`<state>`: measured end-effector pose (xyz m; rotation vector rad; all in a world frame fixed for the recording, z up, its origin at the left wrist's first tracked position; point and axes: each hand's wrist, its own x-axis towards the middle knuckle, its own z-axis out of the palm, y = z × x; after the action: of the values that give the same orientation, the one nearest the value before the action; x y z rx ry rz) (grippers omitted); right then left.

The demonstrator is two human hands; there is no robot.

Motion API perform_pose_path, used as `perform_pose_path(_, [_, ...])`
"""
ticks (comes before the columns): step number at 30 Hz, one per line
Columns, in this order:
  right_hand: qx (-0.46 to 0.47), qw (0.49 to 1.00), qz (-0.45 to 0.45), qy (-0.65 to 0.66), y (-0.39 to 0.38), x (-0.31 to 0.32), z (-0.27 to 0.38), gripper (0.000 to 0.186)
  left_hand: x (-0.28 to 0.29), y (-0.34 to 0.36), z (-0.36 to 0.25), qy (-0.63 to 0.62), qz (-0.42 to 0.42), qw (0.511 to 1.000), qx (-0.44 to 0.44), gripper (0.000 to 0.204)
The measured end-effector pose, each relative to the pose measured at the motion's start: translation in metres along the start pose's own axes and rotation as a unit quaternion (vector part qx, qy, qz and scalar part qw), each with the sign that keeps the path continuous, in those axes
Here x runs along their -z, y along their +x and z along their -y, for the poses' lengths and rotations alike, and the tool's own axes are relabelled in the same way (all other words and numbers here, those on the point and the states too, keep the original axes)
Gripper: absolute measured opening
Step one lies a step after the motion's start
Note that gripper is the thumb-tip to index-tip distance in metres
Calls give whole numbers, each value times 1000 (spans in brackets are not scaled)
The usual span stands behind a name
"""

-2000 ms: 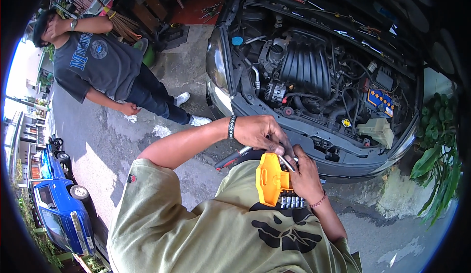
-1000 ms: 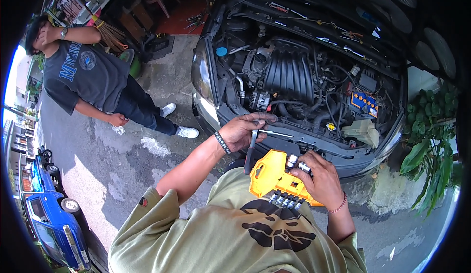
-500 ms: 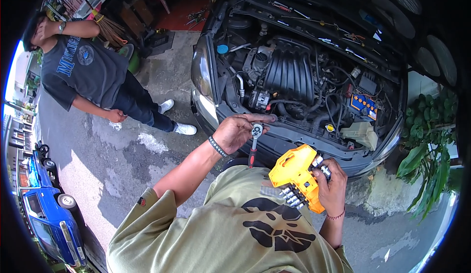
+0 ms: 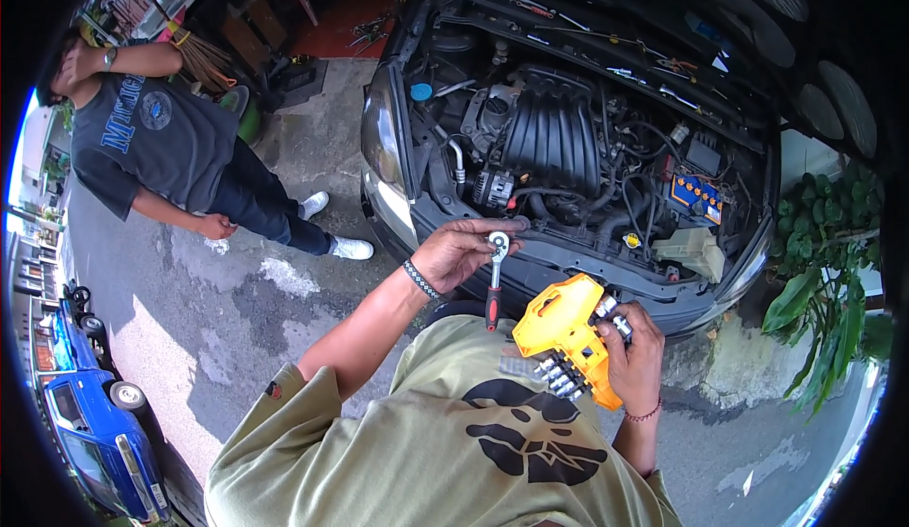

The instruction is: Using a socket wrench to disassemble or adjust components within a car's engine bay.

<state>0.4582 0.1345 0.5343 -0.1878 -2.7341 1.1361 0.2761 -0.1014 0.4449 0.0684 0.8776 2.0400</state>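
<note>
My left hand (image 4: 461, 252) pinches a ratchet wrench (image 4: 495, 281) by its round head. The wrench's black and red handle hangs down toward my shirt. In my right hand (image 4: 636, 352) is a yellow plastic socket holder (image 4: 573, 323), gripped at its right side. A row of silver sockets (image 4: 561, 375) sticks out along its lower left edge, and a few more sit beside my right fingers. Both hands are in front of my chest, close to the front edge of a car's open engine bay (image 4: 559, 139).
A person (image 4: 166, 148) stands at the left, one arm raised. Hand tools (image 4: 677, 101) lie along the back of the engine bay. A car battery (image 4: 698, 198) sits at its right, with leafy plants (image 4: 819, 271) beyond. A blue vehicle (image 4: 90, 432) is parked at the lower left.
The ratchet wrench has tilted slightly, its handle hanging a little more clearly below my left hand. The engine bay and the person have shifted slightly left in view. Both grips stay the same.
</note>
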Motion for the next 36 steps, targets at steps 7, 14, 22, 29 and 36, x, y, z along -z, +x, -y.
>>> perform_pose_path(7, [-8, 999, -28, -21, 12, 3, 0, 18, -1, 5, -5, -26, 36, 999, 2, 55])
perform_pose_path(14, [-6, 1000, -13, -4, 38, -26, -12, 22, -12, 21, -12, -31, 82, 994, 71, 58])
perform_pose_path(22, [-38, 980, 194, 2, 46, -33, -21, 34, -33, 19, 9, 414, 69, 901, 110, 36])
perform_pose_path(29, [57, 959, 272, 51, 71, -2, -23, 54, -41, 25, 3, 516, 140, 844, 48, 34])
perform_pose_path(36, [84, 924, 372, 26, 79, -18, -41, 65, -53, 27, 4, 512, 175, 841, 32, 36])
